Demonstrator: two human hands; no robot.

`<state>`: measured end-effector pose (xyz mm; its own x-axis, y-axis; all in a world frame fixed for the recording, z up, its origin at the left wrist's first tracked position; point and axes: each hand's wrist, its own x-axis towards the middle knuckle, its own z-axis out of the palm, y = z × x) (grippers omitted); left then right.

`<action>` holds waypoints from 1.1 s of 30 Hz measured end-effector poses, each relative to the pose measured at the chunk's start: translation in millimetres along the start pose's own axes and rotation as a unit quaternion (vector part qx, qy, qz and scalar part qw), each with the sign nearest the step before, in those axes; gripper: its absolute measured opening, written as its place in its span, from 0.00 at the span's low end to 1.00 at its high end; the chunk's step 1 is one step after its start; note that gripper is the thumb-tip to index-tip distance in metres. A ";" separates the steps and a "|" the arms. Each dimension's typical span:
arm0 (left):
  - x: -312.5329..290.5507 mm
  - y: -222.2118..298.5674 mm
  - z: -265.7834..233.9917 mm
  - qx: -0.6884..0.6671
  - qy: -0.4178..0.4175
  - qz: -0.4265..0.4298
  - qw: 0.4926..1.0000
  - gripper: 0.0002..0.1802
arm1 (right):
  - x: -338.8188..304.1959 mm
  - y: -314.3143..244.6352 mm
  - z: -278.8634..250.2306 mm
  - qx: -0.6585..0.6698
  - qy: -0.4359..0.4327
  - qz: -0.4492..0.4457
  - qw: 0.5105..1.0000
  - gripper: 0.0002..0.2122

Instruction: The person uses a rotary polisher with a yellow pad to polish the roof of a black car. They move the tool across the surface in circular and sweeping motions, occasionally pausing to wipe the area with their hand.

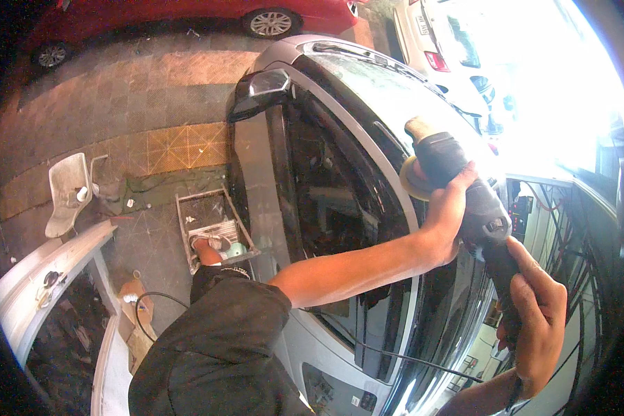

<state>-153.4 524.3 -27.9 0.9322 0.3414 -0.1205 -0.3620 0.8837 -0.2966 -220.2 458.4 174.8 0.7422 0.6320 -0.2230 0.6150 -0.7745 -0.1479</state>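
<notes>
Rn L grip [448,208] & R grip [539,305] wrapped round blk polisher [484,201], lettered plate [423,26] on bkgd car [416,48].

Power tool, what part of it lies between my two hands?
The head view shows the black body of the power tool between your left hand and right hand.

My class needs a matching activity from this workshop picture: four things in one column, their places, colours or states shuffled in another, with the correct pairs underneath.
Things:
1. Side mirror
2. Chair
3. Power tool
4. Red car

Descriptions:
A. Held by the left hand and the right hand
B. At the picture's top edge
C. Dark-cased, on the side of the grey car
D. Pale, toward the picture's left

Pairs: 1-C, 2-D, 3-A, 4-B
</notes>
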 end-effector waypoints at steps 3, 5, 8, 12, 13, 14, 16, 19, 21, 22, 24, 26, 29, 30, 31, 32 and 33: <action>0.1 -3.0 3.2 -0.032 0.020 -0.004 0.999 0.18 | -0.4 3.5 -1.6 0.000 0.007 -0.007 1.000 0.28; -2.7 -6.1 4.3 -0.019 0.037 0.004 0.999 0.19 | -1.0 11.4 -5.7 -0.003 0.013 -0.019 1.000 0.29; -9.0 -6.9 8.4 -0.009 0.041 0.002 0.999 0.22 | -5.6 7.1 -17.9 -0.068 -0.011 -0.066 0.995 0.28; -11.6 -6.5 8.9 0.010 0.030 -0.003 0.999 0.26 | -12.9 -21.0 -22.4 -0.099 -0.018 0.023 0.995 0.28; -10.6 -7.4 8.3 0.018 0.015 -0.005 1.000 0.28 | -10.9 -15.5 -25.8 -0.093 -0.014 -0.008 0.995 0.28; -7.7 -8.0 6.6 0.025 -0.001 -0.006 1.000 0.32 | -10.3 -13.0 -27.9 -0.088 -0.011 -0.039 0.995 0.28; -7.0 -6.2 8.0 0.034 -0.013 -0.010 0.999 0.35 | -8.1 -14.8 -28.8 -0.052 0.002 -0.039 0.998 0.28; -9.4 -1.2 12.9 0.040 0.005 -0.014 0.999 0.35 | -2.2 -20.4 -31.5 -0.044 0.012 -0.015 0.999 0.25; -11.3 2.7 16.8 0.046 0.031 -0.015 0.998 0.35 | 1.1 -22.6 -33.3 -0.043 0.013 0.001 0.999 0.24; -12.5 4.3 18.8 0.052 0.034 -0.012 0.998 0.35 | 2.3 -22.6 -33.6 -0.036 0.014 0.005 0.999 0.23; -13.7 7.2 22.9 0.064 0.039 -0.005 0.997 0.35 | 6.9 -19.6 -35.1 -0.011 0.012 0.003 1.000 0.23; -11.8 7.5 23.6 0.065 0.044 -0.010 0.997 0.35 | 12.2 -15.1 -40.8 -0.005 -0.002 0.004 1.000 0.24; -7.6 5.8 23.0 0.062 0.031 -0.006 0.998 0.35 | 14.2 -11.0 -39.5 -0.035 -0.005 -0.014 0.999 0.24; -5.0 5.5 21.6 0.061 0.024 0.000 0.998 0.34 | 14.7 -10.8 -37.2 -0.048 -0.005 -0.018 0.999 0.25; 0.1 3.7 20.4 0.060 0.017 -0.005 0.998 0.33 | 14.8 -10.4 -35.0 -0.061 -0.005 -0.022 0.998 0.25; 6.2 1.4 19.5 0.059 0.010 -0.011 0.998 0.32 | 13.6 -11.6 -31.9 -0.073 -0.006 -0.019 0.997 0.25; 10.5 -0.3 16.1 0.057 0.005 -0.017 0.998 0.32 | 12.3 -7.6 -27.7 -0.083 0.002 -0.039 0.996 0.25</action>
<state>-143.4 532.7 -13.8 0.9437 0.3075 -0.1222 -0.3264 0.9258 -0.1909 -208.4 472.8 199.9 0.6914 0.6906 -0.2122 0.7063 -0.7079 -0.0024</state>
